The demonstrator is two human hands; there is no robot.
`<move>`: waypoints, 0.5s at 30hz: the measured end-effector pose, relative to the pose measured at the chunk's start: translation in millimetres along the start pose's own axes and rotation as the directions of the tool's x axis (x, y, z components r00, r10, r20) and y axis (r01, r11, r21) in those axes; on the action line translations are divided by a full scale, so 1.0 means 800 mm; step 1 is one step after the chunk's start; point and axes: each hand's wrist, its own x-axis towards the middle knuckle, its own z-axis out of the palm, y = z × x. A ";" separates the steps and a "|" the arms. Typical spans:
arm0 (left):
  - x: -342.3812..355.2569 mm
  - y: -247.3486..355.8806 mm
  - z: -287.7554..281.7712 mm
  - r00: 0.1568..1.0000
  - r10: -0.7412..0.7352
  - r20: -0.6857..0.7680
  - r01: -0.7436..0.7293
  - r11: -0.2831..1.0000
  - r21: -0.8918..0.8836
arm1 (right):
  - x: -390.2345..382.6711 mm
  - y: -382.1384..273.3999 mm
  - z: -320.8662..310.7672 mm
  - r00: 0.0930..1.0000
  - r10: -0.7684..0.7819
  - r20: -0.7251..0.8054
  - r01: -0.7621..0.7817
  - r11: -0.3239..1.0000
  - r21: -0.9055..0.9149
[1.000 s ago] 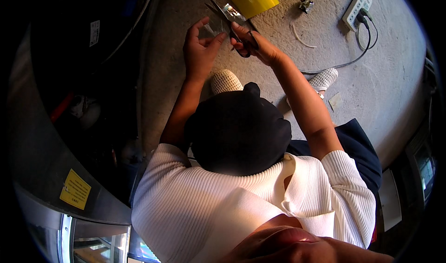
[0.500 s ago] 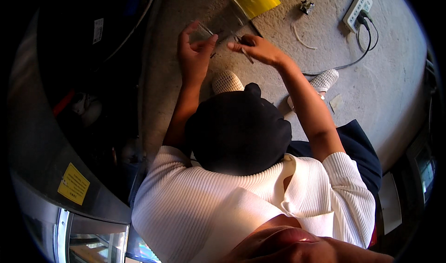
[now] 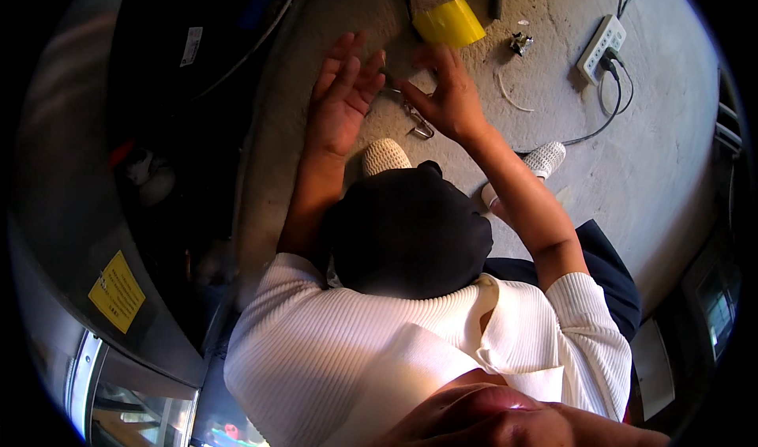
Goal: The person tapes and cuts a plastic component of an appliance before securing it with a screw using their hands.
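My left hand (image 3: pixel 341 103) is raised palm-up over the floor, its fingers spread and nothing visibly gripped. Facing it, my right hand (image 3: pixel 452 99) has its thumb apart from the stretched fingers, whose tips blur close to a wide roll of yellow tape (image 3: pixel 450 22). Just below the right thumb is a small, thin, shiny metal tool (image 3: pixel 420 125) with a loop-like end. It seems to lie on the floor, and its exact kind does not show. A thin dark strip runs from it toward the left fingers.
A white power strip (image 3: pixel 602 50) with a black plug and cord lies at the far right. Near the tape are a crumpled shiny scrap (image 3: pixel 520 43) and a pale curved strip (image 3: pixel 513 93). A black rounded bundle (image 3: pixel 410 234) covers my lap. Dark equipment stands at left.
The clear sheet stretched between the roll and my left hand no longer shows. My left fingers have spread, and my right hand has moved up toward the roll, away from the metal tool.
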 end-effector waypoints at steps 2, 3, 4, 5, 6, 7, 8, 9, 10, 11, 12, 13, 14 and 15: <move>-0.004 -0.001 0.007 1.000 -0.014 0.002 0.014 1.000 -0.012 | 0.014 -0.012 0.002 0.986 -0.125 -0.111 0.132 0.990 0.054; 0.000 0.002 0.012 1.000 -0.004 0.018 0.004 1.000 -0.016 | 0.026 -0.018 0.000 0.974 -0.177 -0.140 0.186 0.981 0.050; -0.005 0.000 0.010 1.000 -0.017 -0.005 0.017 1.000 0.018 | 0.036 -0.024 -0.003 0.959 -0.230 -0.168 0.240 0.970 0.044; -0.003 -0.005 0.004 1.000 -0.013 -0.008 0.014 0.999 0.050 | 0.034 -0.009 0.007 0.964 -0.217 -0.152 0.211 0.976 -0.051; 0.002 -0.003 0.003 1.000 -0.009 -0.018 0.011 0.996 0.091 | 0.045 -0.015 0.006 0.919 -0.338 -0.204 0.340 0.940 -0.026; 0.004 0.006 0.012 1.000 0.011 0.002 -0.011 0.996 0.084 | 0.052 -0.030 0.004 0.922 -0.312 -0.228 0.324 0.946 0.018; 0.001 0.011 0.019 1.000 0.020 0.007 -0.021 0.997 0.075 | 0.053 -0.041 0.003 0.932 -0.271 -0.241 0.296 0.952 0.073; 0.001 0.017 0.025 1.000 0.029 0.013 -0.030 0.997 0.067 | 0.058 -0.045 0.003 0.927 -0.283 -0.248 0.310 0.947 0.080; 0.002 0.023 0.030 0.999 0.043 0.011 -0.044 0.996 0.079 | 0.063 -0.047 0.004 0.921 -0.293 -0.256 0.324 0.942 0.088; 0.001 0.028 0.033 0.999 0.051 0.009 -0.051 0.995 0.088 | 0.067 -0.051 0.003 0.918 -0.297 -0.262 0.330 0.939 0.093; 0.001 0.033 0.036 0.998 0.057 0.007 -0.057 0.994 0.097 | 0.073 -0.057 -0.001 0.911 -0.320 -0.259 0.347 0.935 0.066; 0.002 0.038 0.038 0.998 0.057 0.012 -0.058 0.996 0.061 | 0.079 -0.065 -0.008 0.904 -0.342 -0.257 0.363 0.931 0.039; 0.005 0.043 0.041 0.998 0.060 0.022 -0.060 0.998 0.021 | 0.088 -0.073 -0.016 0.895 -0.367 -0.255 0.381 0.924 0.007; 0.006 0.045 0.042 0.999 0.048 0.022 -0.047 0.999 -0.015 | 0.096 -0.076 -0.025 0.856 -0.476 -0.202 0.469 0.879 -0.082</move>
